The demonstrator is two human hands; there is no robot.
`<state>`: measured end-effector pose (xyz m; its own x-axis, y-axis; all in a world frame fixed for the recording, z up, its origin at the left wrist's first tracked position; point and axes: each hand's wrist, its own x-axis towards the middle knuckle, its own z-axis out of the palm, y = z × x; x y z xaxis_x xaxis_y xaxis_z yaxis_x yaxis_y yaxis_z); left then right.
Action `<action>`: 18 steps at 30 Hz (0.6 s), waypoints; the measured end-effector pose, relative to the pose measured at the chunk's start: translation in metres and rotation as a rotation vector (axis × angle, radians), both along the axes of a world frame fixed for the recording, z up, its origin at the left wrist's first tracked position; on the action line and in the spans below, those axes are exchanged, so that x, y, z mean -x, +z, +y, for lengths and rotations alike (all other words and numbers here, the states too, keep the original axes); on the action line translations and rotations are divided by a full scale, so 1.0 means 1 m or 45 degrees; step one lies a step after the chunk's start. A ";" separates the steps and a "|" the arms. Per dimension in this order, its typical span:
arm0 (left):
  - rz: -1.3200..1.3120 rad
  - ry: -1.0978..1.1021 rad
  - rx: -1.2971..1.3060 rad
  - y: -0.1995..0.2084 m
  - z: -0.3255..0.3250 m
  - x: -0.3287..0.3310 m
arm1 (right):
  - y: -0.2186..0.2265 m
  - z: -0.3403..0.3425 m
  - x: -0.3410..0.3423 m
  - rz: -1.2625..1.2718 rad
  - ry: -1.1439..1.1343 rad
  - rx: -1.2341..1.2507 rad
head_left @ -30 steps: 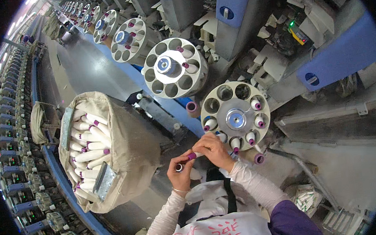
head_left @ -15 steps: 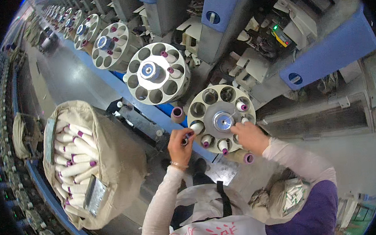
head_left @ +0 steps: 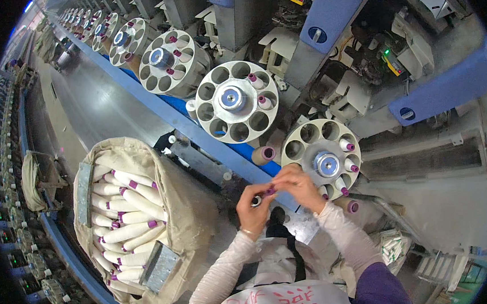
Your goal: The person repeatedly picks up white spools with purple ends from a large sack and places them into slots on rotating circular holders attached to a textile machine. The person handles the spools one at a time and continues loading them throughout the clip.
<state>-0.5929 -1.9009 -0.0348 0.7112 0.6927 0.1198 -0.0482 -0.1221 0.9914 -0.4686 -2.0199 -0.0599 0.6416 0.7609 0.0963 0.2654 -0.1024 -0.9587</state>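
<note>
Back from the round magazine (head_left: 310, 151), over which it had reached half a second earlier, the right hand (head_left: 302, 186) had come beside the left hand (head_left: 251, 211) just below the middle of the frame. The left hand's fingers were curled around a purple-ended tube (head_left: 270, 190), which showed between the two hands; a small pale-rimmed round piece (head_left: 256, 201) also showed in that hand. The right hand's bent fingertips were drawn together at the tube's far end, though whether they gripped it could not be told. Just up and right of them, the magazine held several white bobbins (head_left: 346, 145) with purple tips. One brown tube (head_left: 263, 155) with a purple rim stood above the hands, between that magazine and a second magazine (head_left: 226, 119) at upper centre. At lower left, a beige cloth bag (head_left: 190, 219) was heaped with white yarn cones (head_left: 138, 200).
</note>
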 end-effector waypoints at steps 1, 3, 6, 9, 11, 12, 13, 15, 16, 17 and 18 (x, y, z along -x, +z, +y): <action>0.061 -0.130 -0.021 0.003 0.002 -0.005 | 0.004 -0.010 -0.012 -0.157 -0.034 0.101; -0.015 -0.192 0.011 0.006 0.009 -0.016 | 0.027 -0.029 -0.033 -0.639 -0.004 0.349; -0.071 -0.044 0.102 0.008 0.023 -0.021 | 0.087 -0.035 -0.059 0.652 -0.112 -0.499; -0.342 -0.027 0.976 0.011 0.033 -0.027 | 0.135 -0.007 -0.065 0.938 0.343 -1.067; -0.418 -0.090 1.031 0.019 0.041 -0.037 | 0.145 0.020 -0.042 -0.517 -0.193 -0.151; -0.494 -0.208 1.063 0.024 0.045 -0.044 | 0.145 0.021 -0.039 -0.386 0.034 0.019; -0.562 -0.042 1.218 0.030 0.050 -0.050 | 0.139 0.021 -0.033 -0.230 0.310 0.212; -0.797 0.111 1.304 0.047 0.077 -0.057 | 0.127 -0.004 -0.043 0.251 0.321 0.448; -0.833 0.282 1.435 0.054 0.089 -0.056 | 0.121 -0.025 -0.068 0.420 0.212 0.590; -0.871 0.410 1.514 0.059 0.098 -0.054 | 0.110 -0.041 -0.088 0.369 0.141 0.137; -0.891 0.373 1.462 0.060 0.104 -0.052 | 0.110 -0.074 -0.105 0.586 -0.038 0.100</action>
